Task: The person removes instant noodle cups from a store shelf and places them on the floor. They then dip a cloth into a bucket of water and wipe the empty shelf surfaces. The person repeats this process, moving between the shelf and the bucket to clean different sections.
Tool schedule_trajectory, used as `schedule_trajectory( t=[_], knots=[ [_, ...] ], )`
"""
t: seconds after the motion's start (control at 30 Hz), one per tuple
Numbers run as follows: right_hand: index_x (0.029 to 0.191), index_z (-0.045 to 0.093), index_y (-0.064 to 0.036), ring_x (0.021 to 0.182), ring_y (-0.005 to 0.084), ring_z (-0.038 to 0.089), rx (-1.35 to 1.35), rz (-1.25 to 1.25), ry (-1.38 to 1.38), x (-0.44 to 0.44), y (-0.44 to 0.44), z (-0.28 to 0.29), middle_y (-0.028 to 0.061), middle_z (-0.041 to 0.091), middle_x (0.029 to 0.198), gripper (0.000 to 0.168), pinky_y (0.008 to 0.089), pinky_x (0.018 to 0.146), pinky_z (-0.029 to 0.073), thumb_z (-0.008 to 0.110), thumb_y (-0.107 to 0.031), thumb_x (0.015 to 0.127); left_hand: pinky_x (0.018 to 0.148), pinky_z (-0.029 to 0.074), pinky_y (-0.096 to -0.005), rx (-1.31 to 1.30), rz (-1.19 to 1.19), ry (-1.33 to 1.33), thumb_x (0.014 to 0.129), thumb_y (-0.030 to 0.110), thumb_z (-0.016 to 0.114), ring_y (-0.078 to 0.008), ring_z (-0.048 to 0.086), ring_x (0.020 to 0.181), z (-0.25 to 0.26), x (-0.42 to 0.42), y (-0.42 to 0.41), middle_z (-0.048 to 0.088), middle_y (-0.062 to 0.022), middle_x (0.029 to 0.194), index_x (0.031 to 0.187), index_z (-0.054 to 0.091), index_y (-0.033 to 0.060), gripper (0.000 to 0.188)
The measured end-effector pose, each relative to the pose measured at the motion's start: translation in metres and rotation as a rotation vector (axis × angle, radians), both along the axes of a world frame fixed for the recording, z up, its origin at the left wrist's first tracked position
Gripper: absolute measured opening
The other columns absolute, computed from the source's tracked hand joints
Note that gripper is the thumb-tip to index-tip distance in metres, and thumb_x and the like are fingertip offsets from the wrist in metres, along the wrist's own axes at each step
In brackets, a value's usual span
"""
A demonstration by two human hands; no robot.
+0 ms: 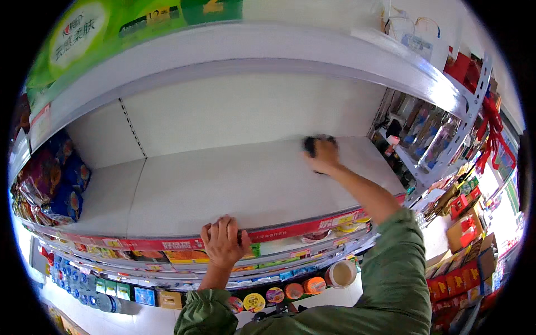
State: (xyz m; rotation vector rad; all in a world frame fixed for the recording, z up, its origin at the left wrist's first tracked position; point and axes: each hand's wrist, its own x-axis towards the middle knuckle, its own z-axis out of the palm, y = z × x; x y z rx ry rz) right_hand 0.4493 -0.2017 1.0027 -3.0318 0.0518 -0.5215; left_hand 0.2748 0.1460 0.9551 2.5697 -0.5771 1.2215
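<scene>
A white metal store shelf point(234, 184) spans the view before me. My right hand point(325, 155) is at the back right of this shelf, shut on a dark cloth point(310, 146) that lies against the shelf surface near the back panel; hand and cloth are blurred. My left hand point(225, 243) rests on the shelf's front edge, over the red label strip point(276, 234), with fingers bent onto the surface. Something dark shows beside its fingers; I cannot tell what it is.
Blue and purple packaged goods point(63, 184) stand at the shelf's left end. A green package point(125, 37) sits on the shelf above. Below are stocked shelves, a white bucket point(341, 274), instant noodle cups point(254, 302) and bottled water point(75, 276). A perforated upright point(469, 121) bounds the right side.
</scene>
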Motion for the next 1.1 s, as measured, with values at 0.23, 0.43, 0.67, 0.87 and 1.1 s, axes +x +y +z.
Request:
schedule_trajectory(
  t=[0.23,0.43,0.67,0.87,1.1],
  knots=[
    [0.118,0.052,-0.005,0.122,0.0332,0.037,0.199,0.501,-0.07,0.033,0.217,-0.016,0.0187,0.046,0.124,0.06,0.0478,0.099,0.031,0.054,-0.05,0.079,0.085,0.035,-0.0449,0.011,0.027,-0.099,0.08,0.032,0.049,-0.0263,0.055,0.088,0.002,0.004,-0.009,0.058,-0.0088,0.099,0.098,0.056,0.0077,0.031],
    [0.12,0.05,-0.009,0.122,0.0348,0.038,0.255,1.164,0.022,-0.042,0.2,-0.005,0.0162,0.045,0.127,0.049,0.0473,0.101,0.03,0.059,-0.039,0.082,0.084,0.035,-0.0448,0.019,0.051,-0.054,0.086,0.03,0.045,-0.0297,0.053,0.087,0.003,0.003,-0.001,0.057,-0.0106,0.098,0.097,0.056,0.0077,0.027],
    [0.121,0.049,-0.005,0.122,0.0343,0.04,0.183,0.674,0.145,-0.058,-0.039,0.03,0.0181,0.045,0.128,0.044,0.0428,0.103,0.031,0.059,-0.026,0.084,0.083,0.035,-0.045,0.053,0.085,-0.125,0.088,0.033,0.04,-0.0284,0.054,0.084,0.0,0.004,-0.006,0.058,-0.0112,0.099,0.093,0.057,0.0052,0.033],
    [0.131,0.038,-0.007,0.127,0.0365,0.033,0.097,-0.045,-0.053,-0.006,-0.216,-0.02,0.0203,0.036,0.136,0.05,0.0453,0.105,0.028,0.042,-0.036,0.091,0.082,0.035,-0.0456,0.069,0.051,-0.143,0.088,0.029,0.041,-0.0303,0.054,0.086,0.0,0.007,-0.007,0.059,-0.0123,0.1,0.095,0.057,0.0038,0.03],
    [0.134,0.032,-0.005,0.129,0.039,0.029,0.106,-0.109,0.128,-0.063,-0.202,-0.001,0.021,0.033,0.138,0.058,0.0437,0.106,0.025,0.041,-0.042,0.091,0.083,0.036,-0.0454,0.079,0.067,-0.125,0.087,0.027,0.042,-0.0302,0.054,0.088,0.002,0.005,-0.004,0.059,-0.0115,0.1,0.094,0.057,0.0041,0.028]
  ],
)
